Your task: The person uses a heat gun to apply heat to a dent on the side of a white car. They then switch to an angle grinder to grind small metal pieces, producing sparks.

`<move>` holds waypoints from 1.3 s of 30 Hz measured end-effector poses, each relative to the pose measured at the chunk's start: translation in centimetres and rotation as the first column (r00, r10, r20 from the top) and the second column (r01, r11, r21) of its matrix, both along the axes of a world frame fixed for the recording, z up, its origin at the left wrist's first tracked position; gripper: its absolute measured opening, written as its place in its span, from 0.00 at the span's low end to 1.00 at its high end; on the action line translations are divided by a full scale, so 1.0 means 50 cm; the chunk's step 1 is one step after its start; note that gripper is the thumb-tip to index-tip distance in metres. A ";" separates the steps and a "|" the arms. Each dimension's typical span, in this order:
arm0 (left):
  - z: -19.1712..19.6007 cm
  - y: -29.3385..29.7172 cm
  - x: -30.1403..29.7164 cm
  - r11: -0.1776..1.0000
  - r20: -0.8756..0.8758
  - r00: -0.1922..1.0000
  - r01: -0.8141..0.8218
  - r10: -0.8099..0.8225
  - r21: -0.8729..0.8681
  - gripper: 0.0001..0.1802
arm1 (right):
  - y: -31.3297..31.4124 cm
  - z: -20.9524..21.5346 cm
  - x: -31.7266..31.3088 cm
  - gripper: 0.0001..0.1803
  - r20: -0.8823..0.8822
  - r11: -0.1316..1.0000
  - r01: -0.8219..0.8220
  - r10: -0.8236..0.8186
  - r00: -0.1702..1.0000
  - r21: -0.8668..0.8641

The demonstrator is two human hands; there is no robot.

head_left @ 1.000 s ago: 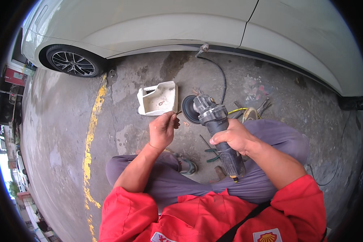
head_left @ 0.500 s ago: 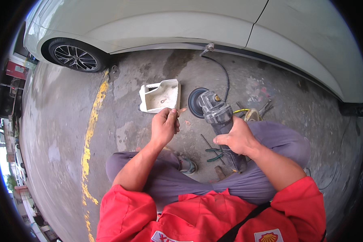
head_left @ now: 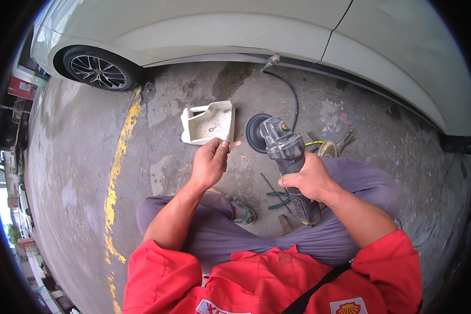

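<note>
Grip and Clearance Layout

Left hand (head_left: 209,163): grasps a small copper-coloured piece (head_left: 236,144) between thumb and fingertip. One end projects toward the disc (head_left: 254,137); the end grip presumably keeps the fingertips away from it. Right hand (head_left: 311,179): wrapped around the body of the angle grinder (head_left: 282,144), thumb pointing toward the left hand, a hold that appears to support the tool's weight. Piece and disc stand apart, separated by a narrow gap.

Near side of that gap: a loose copper-coloured lug (head_left: 244,157) on the floor (head_left: 167,125). Between the hands, closer to the body: green-handled pliers (head_left: 283,203), probably placed for easy reach.

Immediately beyond the left hand: a white cut-open container (head_left: 199,128), open side up, apparently to hold small parts; a ring-ended piece (head_left: 212,129) lies inside. Hand-to-rim contact cannot be confirmed. Its wall limits forward travel; floor leftward offers room as far as the yellow line (head_left: 111,199).

Farther beyond the right hand: a dark cable (head_left: 295,99), then the pale car (head_left: 204,34), whose lower edge bounds the far side.
</note>
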State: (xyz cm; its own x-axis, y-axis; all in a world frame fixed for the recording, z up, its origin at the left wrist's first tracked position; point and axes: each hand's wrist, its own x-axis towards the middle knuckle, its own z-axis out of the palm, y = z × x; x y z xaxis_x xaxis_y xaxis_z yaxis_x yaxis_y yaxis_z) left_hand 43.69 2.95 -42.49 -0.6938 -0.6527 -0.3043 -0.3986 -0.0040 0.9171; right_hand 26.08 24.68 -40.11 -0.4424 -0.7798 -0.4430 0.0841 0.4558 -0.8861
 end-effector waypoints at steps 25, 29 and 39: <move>-0.007 -0.004 0.012 0.956 -0.063 0.998 0.045 -0.028 0.291 0.15 | 0.000 0.013 0.004 0.24 0.082 0.999 0.039 -0.038 0.996 -0.008; -0.014 0.011 0.007 0.987 -0.007 0.999 0.051 -0.053 -0.153 0.15 | -0.001 0.027 0.002 0.22 0.177 0.996 0.089 -0.083 0.981 -0.025; 0.009 0.028 -0.014 0.929 0.090 0.994 0.095 -0.067 -0.358 0.15 | -0.002 0.007 0.005 0.25 -0.046 1.000 -0.020 0.020 0.999 -0.017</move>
